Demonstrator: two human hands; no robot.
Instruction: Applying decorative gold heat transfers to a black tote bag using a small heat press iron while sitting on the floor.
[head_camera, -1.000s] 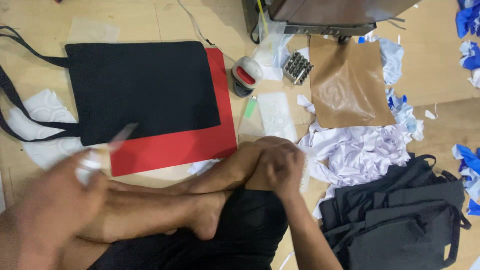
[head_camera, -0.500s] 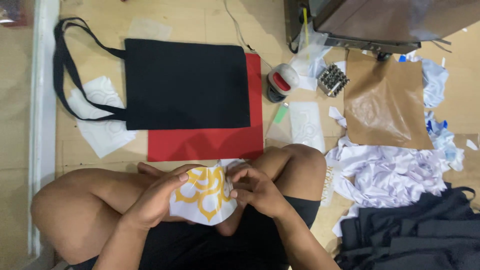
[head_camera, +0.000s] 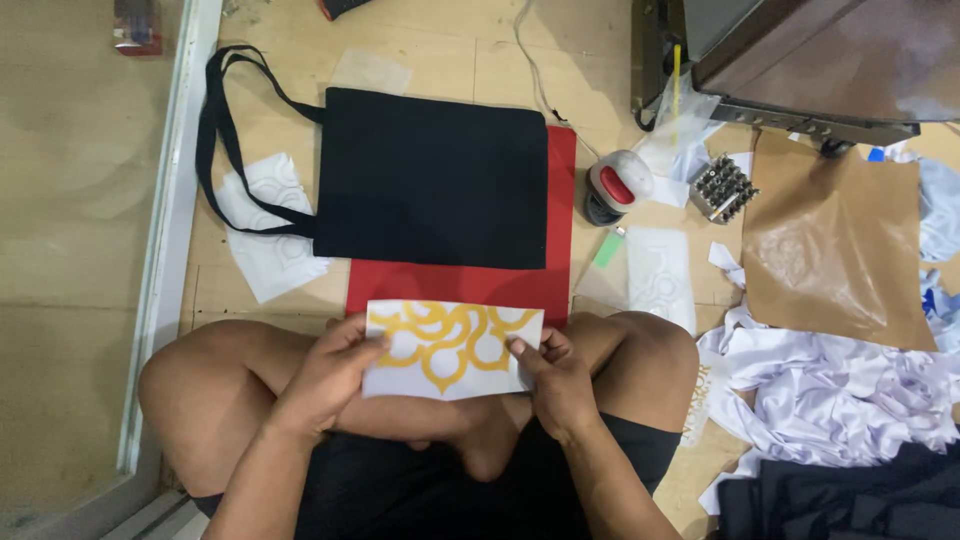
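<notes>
I sit cross-legged on a wooden floor. Both hands hold a white sheet with a yellow ornamental design (head_camera: 450, 348) flat above my lap. My left hand (head_camera: 330, 375) grips its left edge and my right hand (head_camera: 552, 378) grips its right edge. Just beyond the sheet lies a black tote bag (head_camera: 430, 175) spread flat on a red mat (head_camera: 470, 285), its handles trailing off to the left.
A red-and-grey tape dispenser (head_camera: 615, 185) and a small metal studded block (head_camera: 720, 187) lie right of the bag. Brown paper (head_camera: 830, 240), crumpled white fabric (head_camera: 840, 390) and black cloth (head_camera: 850, 495) fill the right side. White backing sheets (head_camera: 265, 235) lie left; a machine (head_camera: 800, 60) stands top right.
The view swung left and steadied. My hands came together at my lap, took up the yellow-patterned sheet, and now hold it spread wider and flatter.
</notes>
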